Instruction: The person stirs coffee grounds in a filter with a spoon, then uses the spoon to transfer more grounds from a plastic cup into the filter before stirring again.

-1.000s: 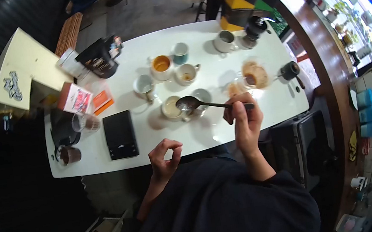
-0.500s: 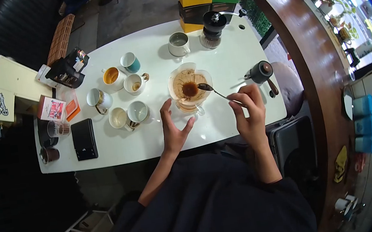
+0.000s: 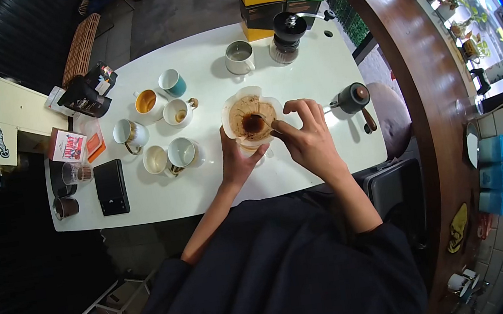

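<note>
A paper coffee filter in a dripper, with wet brown grounds and dark liquid at its centre, stands near the middle of the white table. My left hand is wrapped round the lower left side of the dripper. Above its right rim, my right hand pinches a spoon, whose bowl dips into the grounds. The vessel under the dripper is mostly hidden by my hands.
Several cups stand to the left, among them a teal cup. Behind the filter are a grey mug and a hand grinder. A black kettle sits right, a black scale left.
My left hand has closed in on the dripper and now holds it. My right hand has moved left and the spoon has gone down into the grounds.
</note>
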### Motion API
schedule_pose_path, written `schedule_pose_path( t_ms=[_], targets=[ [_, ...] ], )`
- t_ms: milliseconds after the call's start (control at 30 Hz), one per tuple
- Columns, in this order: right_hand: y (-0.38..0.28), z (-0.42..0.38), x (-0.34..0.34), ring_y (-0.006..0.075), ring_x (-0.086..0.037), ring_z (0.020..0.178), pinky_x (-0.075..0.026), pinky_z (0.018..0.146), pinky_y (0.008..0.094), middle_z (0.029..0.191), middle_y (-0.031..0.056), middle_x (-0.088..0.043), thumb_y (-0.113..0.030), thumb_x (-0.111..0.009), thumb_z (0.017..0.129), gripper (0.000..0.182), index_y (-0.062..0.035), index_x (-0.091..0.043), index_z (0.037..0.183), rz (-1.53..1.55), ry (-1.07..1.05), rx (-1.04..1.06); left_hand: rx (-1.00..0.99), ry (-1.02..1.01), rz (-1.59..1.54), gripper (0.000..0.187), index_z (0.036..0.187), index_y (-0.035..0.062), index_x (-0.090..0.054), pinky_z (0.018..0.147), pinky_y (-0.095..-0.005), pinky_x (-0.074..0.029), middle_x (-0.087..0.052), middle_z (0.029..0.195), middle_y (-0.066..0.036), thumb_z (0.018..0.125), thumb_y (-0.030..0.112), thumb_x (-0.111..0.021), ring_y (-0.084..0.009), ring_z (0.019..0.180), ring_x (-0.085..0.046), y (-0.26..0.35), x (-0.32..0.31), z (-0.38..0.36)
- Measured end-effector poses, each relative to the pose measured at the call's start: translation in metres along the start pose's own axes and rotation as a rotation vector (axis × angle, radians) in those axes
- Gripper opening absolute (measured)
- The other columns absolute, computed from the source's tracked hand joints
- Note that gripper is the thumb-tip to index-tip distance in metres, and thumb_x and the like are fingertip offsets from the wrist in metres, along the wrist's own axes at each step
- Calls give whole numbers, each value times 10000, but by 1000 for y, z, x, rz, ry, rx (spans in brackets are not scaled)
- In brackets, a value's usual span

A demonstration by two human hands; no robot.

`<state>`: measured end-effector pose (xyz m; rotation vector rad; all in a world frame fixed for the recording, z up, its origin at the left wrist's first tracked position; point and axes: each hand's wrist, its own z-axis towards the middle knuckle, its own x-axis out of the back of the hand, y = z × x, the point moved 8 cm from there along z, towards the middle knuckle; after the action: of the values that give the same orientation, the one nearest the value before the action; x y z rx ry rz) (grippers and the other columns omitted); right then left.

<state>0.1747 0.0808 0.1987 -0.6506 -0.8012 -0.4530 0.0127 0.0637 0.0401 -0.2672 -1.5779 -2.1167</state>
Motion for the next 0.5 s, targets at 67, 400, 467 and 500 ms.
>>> schedule_pose_path(
  t_ms=[67, 400, 467, 500],
  targets=[
    [0, 4, -5, 312, -527, 1151, -421, 986, 460, 1173, 90, -559, -124, -773, 788, 236, -108, -736, 1021, -23, -30, 17, 21, -48, -22, 867, 1425, 19, -414, 1048, -501, -431, -463, 1319, -184, 751, 288, -889, -383, 1246, -498, -18, -7, 4],
    [-5, 11, -20, 322, -521, 1161, -419, 995, 469, 1165, 105, -566, -158, -749, 845, 210, -72, -731, 1036, -26, -104, 22, 29, -53, -222, 653, 1255, 28, -608, 1001, -485, -451, -623, 1228, -143, 733, 298, -891, -355, 1162, -588, -22, -13, 12],
    [-8, 11, -21, 332, -523, 1158, -420, 986, 480, 1167, 113, -567, -141, -755, 838, 197, -70, -726, 1019, -5, -105, 10, 25, -56, -235, 655, 1250, 33, -615, 998, -488, -447, -628, 1230, -140, 730, 319, -892, -352, 1164, -587, -18, -11, 14],
    [-9, 10, -21, 343, -524, 1154, -421, 977, 491, 1169, 121, -568, -125, -761, 831, 186, -67, -721, 1002, 24, -104, 5, 23, -52, -241, 657, 1244, 38, -622, 995, -490, -444, -634, 1231, -137, 728, 339, -894, -350, 1167, -586, -17, -11, 14]
  ],
)
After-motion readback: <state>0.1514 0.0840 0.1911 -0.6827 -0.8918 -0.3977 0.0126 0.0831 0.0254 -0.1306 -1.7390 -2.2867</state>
